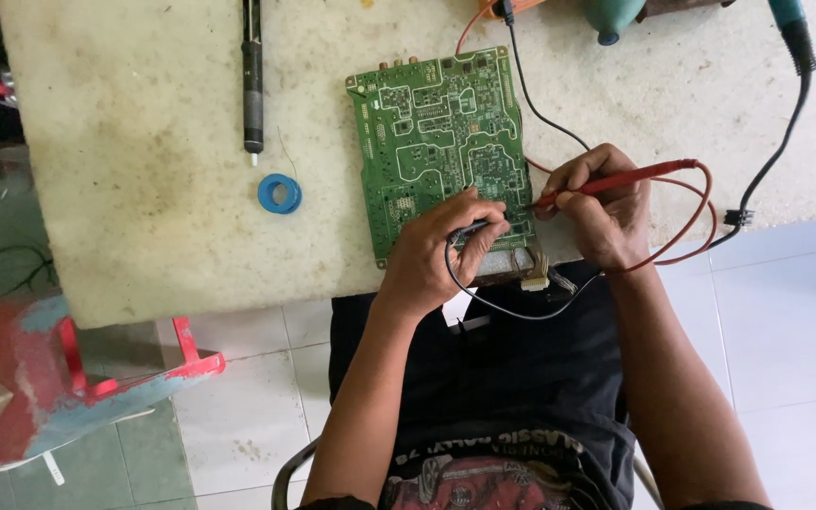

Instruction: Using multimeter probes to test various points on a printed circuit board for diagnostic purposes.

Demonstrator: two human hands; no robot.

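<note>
A: From the head camera, why does the green circuit board (441, 142) lie solder side up near the edge of the table (144, 189)?

B: So the joints face the person and both wrists can rest by it; the right hand (606, 212) pinches the red test probe (606, 182) like a pen, grip closed on it, tip down at the board's lower right corner.

A: And the left hand (432, 260)?

B: Curled shut on the black test probe (467, 229), its tip touching the board close beside the red one; the red lead (701, 217) and black lead (498, 302) loop clear of the work.

A: The rest?

B: A soldering iron (253, 80) and a blue solder spool (280, 194) lie well to the left of the board, untouched.
</note>
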